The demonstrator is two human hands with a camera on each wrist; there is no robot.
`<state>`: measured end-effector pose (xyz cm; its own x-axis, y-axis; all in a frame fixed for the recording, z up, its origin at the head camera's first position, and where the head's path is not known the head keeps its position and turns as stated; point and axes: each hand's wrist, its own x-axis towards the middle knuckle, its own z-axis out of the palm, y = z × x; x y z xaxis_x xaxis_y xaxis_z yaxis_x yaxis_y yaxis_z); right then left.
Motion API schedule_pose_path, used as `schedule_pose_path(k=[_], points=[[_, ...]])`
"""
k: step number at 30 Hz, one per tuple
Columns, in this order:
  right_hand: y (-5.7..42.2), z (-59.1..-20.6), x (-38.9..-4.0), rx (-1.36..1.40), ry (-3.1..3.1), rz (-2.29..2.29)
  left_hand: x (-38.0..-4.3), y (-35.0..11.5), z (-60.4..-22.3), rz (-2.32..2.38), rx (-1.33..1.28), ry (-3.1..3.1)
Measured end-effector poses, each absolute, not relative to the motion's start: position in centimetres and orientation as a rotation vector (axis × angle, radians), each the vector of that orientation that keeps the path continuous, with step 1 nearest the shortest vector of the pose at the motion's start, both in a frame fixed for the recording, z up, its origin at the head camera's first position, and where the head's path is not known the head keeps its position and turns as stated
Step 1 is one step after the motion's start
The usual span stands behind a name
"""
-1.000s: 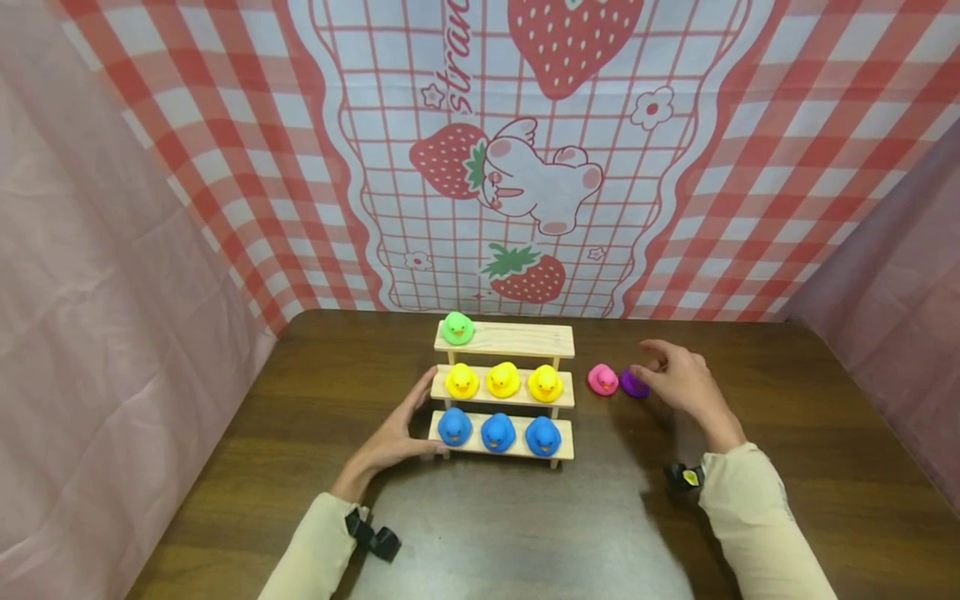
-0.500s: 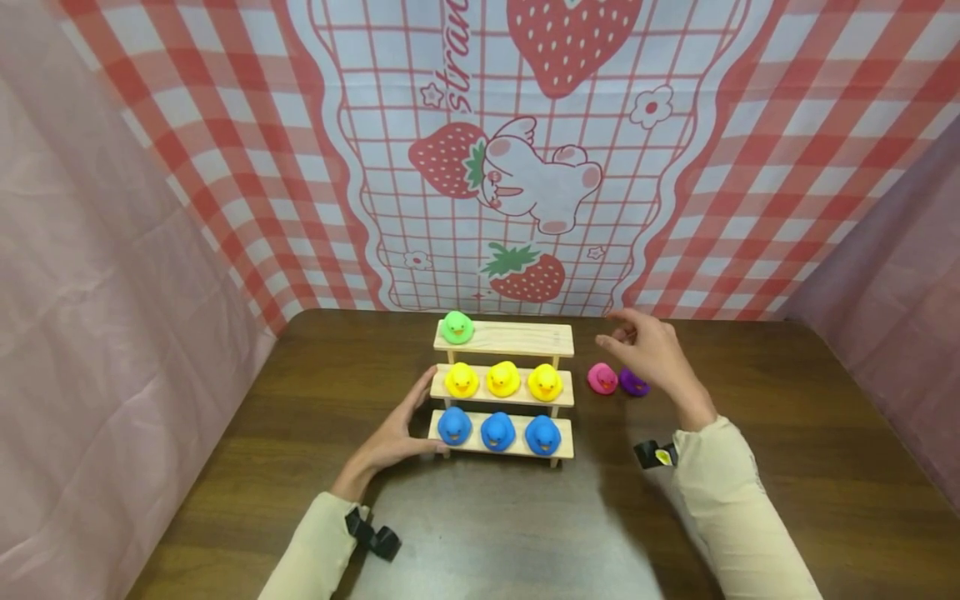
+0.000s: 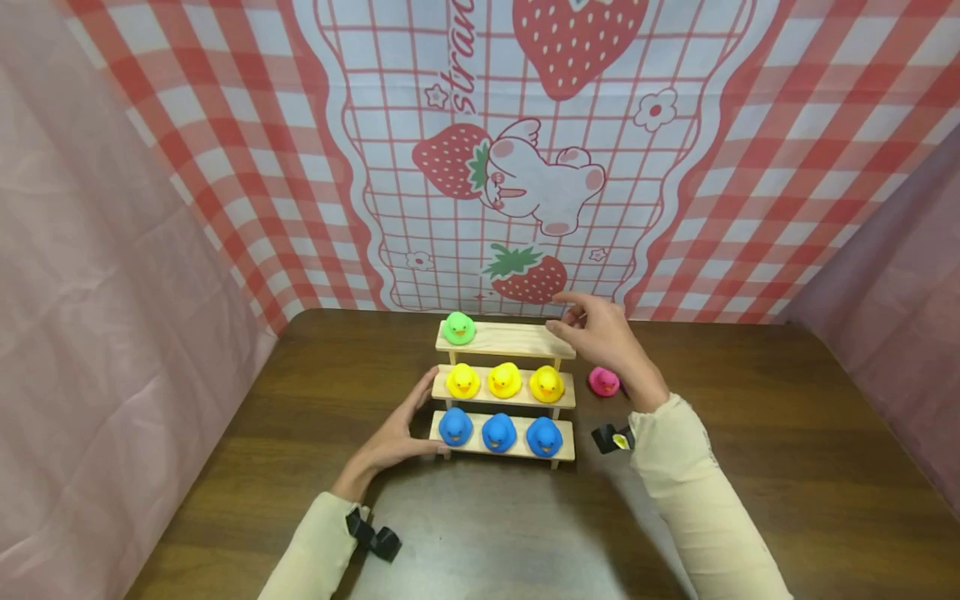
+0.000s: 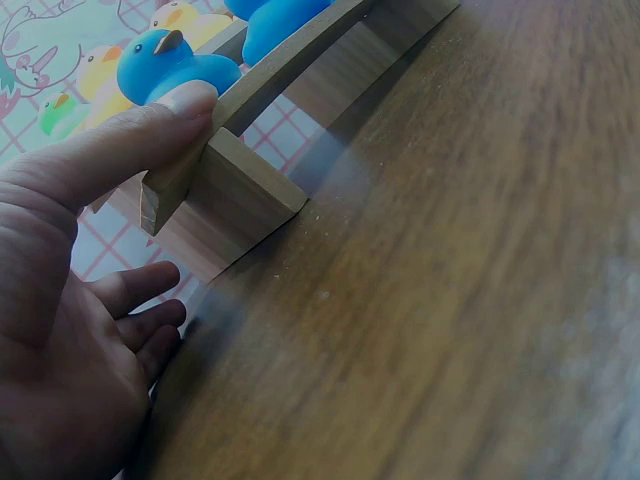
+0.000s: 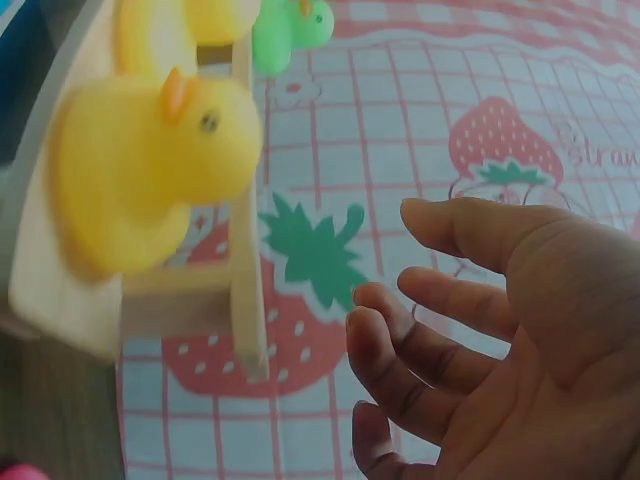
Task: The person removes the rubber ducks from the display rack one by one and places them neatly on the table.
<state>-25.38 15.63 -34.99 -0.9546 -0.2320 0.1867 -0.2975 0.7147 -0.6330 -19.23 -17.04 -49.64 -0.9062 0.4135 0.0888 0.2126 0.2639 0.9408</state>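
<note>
We are pressing our left hand (image 3: 388, 437) against the left end of the wooden stand (image 4: 225, 205), its thumb lying straight on the bottom shelf (image 3: 521, 435) by the blue ducks (image 3: 498, 433). Our right hand (image 3: 603, 335) is hovering near the top shelf's right end, its fingers (image 5: 455, 300) bending loosely and staying apart. Three yellow ducks (image 3: 504, 380) are sitting on the middle shelf, and a green duck (image 3: 459, 329) is sitting up top. A pink duck (image 3: 603, 382) is resting on the bench (image 3: 480, 525), right of the stand.
</note>
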Motion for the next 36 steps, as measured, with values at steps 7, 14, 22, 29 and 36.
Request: schedule_pose_path(k=[7, 14, 22, 29, 36], points=[[13.3, -34.3, -25.7, 0.488, -2.832, 1.11, -19.3, -17.1, -49.8, 1.701, 0.599, 2.362], [11.5, -34.2, -26.0, 0.539, -2.834, 1.141, -19.5, -17.1, -50.0, 1.685, 0.607, 2.362], [9.6, -34.4, -26.1, 0.59, -2.858, 1.153, -19.5, -17.2, -50.0, 1.688, 0.606, 2.363], [8.1, -35.1, -26.6, 0.621, -2.885, 1.149, -19.4, -17.1, -49.9, 1.684, 0.615, 2.37], [6.8, -35.8, -27.0, 0.62, -2.936, 1.181, -19.3, -17.1, -49.8, 1.686, 0.613, 2.363]])
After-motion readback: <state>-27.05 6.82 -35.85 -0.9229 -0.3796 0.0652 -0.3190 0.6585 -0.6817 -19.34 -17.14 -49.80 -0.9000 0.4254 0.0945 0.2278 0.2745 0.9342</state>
